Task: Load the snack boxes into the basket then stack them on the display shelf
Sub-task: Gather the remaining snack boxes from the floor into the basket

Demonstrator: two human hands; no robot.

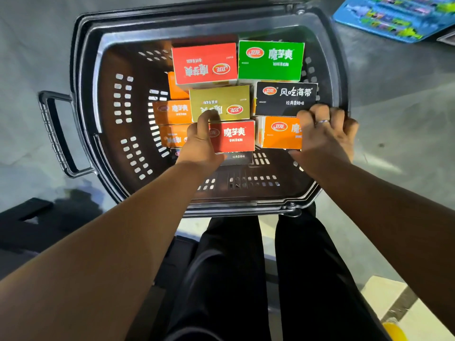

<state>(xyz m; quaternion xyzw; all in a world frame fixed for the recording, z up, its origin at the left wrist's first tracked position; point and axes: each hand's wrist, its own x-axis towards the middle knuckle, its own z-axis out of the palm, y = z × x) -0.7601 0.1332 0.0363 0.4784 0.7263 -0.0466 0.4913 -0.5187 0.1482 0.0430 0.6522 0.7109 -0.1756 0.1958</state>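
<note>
A black plastic basket (110,134) stands on the floor in front of me, holding several snack boxes. At the far side lie a red box (204,62) and a green box (270,60); below them a gold box (221,99) and a black box (283,97). My left hand (199,141) grips the left end of a nearer red box (235,136), its thumb reaching up onto the gold box. My right hand (325,134) curls over the right end of an orange box (278,132), beside the basket's right rim. More orange boxes (172,112) lie lower at the left.
The basket's side handle (54,134) sticks out to the left. A blue packaged item (394,18) lies on the grey floor at the upper right. My dark-trousered legs (234,267) are below the basket, with a dark object (29,222) at lower left.
</note>
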